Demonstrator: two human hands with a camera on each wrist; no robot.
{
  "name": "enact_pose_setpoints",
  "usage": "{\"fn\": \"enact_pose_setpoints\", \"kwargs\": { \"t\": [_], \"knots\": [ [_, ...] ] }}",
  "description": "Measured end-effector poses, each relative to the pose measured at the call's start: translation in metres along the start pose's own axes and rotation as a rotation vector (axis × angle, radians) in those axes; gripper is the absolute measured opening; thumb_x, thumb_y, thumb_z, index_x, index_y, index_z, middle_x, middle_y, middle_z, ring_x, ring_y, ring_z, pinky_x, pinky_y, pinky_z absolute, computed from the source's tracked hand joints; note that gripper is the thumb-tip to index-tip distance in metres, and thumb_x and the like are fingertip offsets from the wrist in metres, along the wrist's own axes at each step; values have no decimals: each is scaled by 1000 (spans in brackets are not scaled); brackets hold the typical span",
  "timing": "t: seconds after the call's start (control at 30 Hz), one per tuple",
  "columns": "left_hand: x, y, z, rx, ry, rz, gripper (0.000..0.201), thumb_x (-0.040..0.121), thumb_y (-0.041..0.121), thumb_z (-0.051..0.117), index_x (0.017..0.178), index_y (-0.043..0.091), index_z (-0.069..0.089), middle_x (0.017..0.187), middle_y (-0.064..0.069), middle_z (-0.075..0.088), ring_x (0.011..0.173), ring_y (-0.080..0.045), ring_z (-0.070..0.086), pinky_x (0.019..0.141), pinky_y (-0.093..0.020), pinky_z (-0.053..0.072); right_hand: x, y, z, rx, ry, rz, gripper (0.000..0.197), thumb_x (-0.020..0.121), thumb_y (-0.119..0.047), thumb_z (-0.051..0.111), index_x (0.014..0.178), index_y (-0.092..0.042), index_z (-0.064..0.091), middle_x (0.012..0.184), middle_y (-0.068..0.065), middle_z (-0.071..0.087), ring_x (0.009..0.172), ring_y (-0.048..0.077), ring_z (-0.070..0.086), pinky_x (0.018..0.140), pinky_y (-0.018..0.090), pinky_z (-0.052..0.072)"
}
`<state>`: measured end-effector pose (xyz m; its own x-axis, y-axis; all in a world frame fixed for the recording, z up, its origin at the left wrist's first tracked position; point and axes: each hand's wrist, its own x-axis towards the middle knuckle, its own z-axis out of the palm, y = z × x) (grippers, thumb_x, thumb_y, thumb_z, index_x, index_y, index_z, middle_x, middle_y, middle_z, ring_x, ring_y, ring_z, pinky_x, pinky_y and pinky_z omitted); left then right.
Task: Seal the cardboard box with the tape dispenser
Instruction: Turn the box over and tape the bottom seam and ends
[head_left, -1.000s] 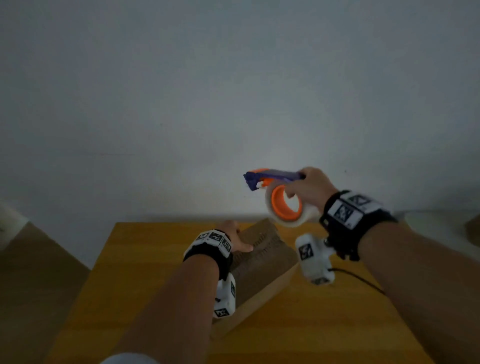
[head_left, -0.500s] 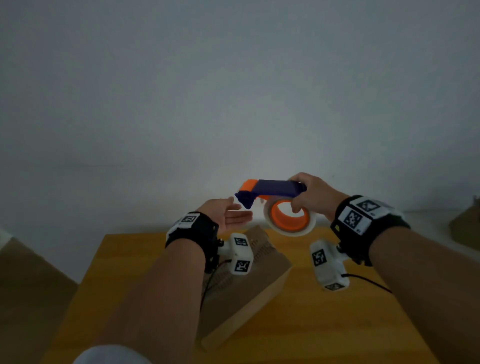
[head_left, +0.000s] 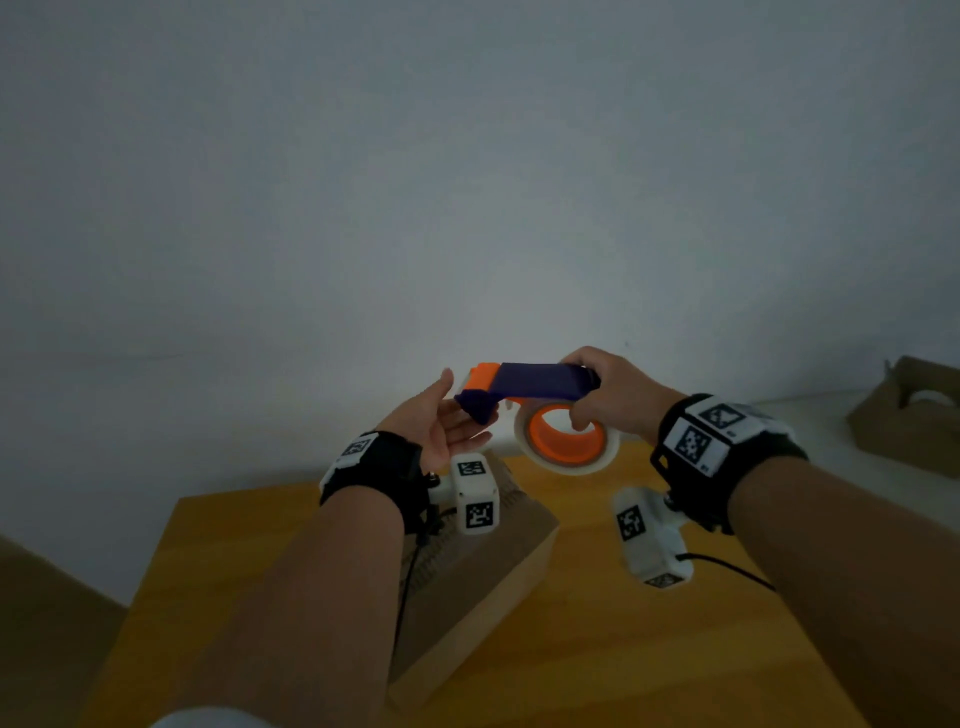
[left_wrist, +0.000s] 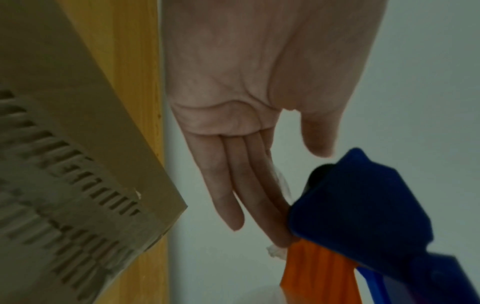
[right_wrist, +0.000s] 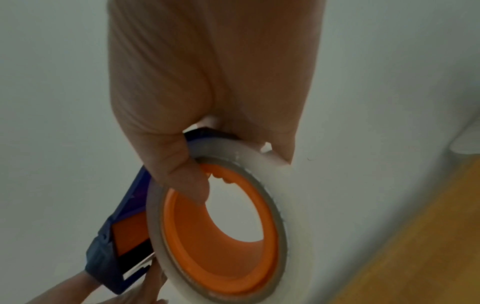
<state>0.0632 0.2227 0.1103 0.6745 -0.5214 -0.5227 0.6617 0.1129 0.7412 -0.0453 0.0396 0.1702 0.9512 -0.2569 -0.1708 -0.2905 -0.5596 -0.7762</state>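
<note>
My right hand (head_left: 610, 397) grips a blue and orange tape dispenser (head_left: 535, 382) in the air above the table's far edge, its fingers curled through the orange core of the clear tape roll (head_left: 569, 444). In the right wrist view the right hand (right_wrist: 205, 123) wraps the tape roll (right_wrist: 288, 205). My left hand (head_left: 444, 421) is raised palm up with straight fingers touching the dispenser's blue front end (left_wrist: 363, 216). The left hand (left_wrist: 249, 174) holds nothing. The brown cardboard box (head_left: 478, 577) lies closed on the yellow wooden table (head_left: 623, 649), below my left wrist.
A second cardboard box (head_left: 914, 415) stands on a white surface at the far right. A plain white wall (head_left: 467, 182) rises just behind the table. The room is dim. The table's far edge (left_wrist: 145, 102) runs beside the box's corner (left_wrist: 161, 209).
My left hand has lifted off the box and risen to the dispenser's front end, palm turned up. My right hand has brought the dispenser left and slightly down.
</note>
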Motion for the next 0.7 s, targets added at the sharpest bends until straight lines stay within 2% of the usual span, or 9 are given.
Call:
{"fn": "enact_pose_setpoints", "kwargs": {
  "t": [0.07,0.17,0.27,0.33,0.43,0.53,0.6,0.7],
  "knots": [
    [-2,-2,0,30,-14,2,42,94,42,48,102,3,62,76,-9,75,73,-18,72,73,-33,55,-2,2,0,-5,1,-1,48,69,11,64,106,-16,52,86,-2,54,70,12,53,57,23,43],
    [-5,-4,-1,19,-24,-14,36,98,32,44,103,1,61,72,-8,76,63,-15,74,66,-30,59,-5,3,2,3,5,-3,48,69,12,63,107,-15,52,86,-2,54,68,13,53,56,23,43],
    [-7,-6,-2,39,-14,-21,31,98,8,43,121,-7,55,69,-7,75,61,-13,73,72,-29,54,-7,3,2,26,11,-13,49,69,12,63,108,-14,52,85,-2,53,68,12,52,55,22,41],
    [-7,-7,-3,88,-11,-35,31,95,-2,42,123,-9,53,67,-7,75,58,-13,73,72,-29,53,-9,3,2,19,4,-23,49,69,12,63,108,-14,52,86,-3,53,69,11,52,55,21,41],
    [-6,-6,-1,155,21,-45,25,93,-6,46,116,-9,56,64,-9,74,55,-13,72,56,-25,60,-12,4,2,3,4,-34,49,68,12,63,108,-15,52,87,-3,54,72,12,54,57,21,43],
    [-5,-3,5,241,57,-36,12,91,-6,52,97,-4,61,59,-8,72,50,-12,70,47,-21,57,-15,8,1,10,31,-46,50,67,12,64,106,-16,51,89,-1,55,75,14,55,60,24,45],
    [-3,-3,9,284,92,-34,9,90,-6,53,90,-1,61,64,-10,70,47,-13,68,42,-20,55,-18,12,-2,3,47,-50,50,67,11,66,106,-17,50,91,0,56,75,14,56,60,24,46],
    [2,-2,12,306,86,-29,14,92,-5,50,83,0,60,79,-11,60,63,-17,60,40,-19,53,-23,18,-6,-56,47,-42,52,68,6,69,108,-19,48,93,-1,57,76,13,57,61,23,47]
  ]
}}
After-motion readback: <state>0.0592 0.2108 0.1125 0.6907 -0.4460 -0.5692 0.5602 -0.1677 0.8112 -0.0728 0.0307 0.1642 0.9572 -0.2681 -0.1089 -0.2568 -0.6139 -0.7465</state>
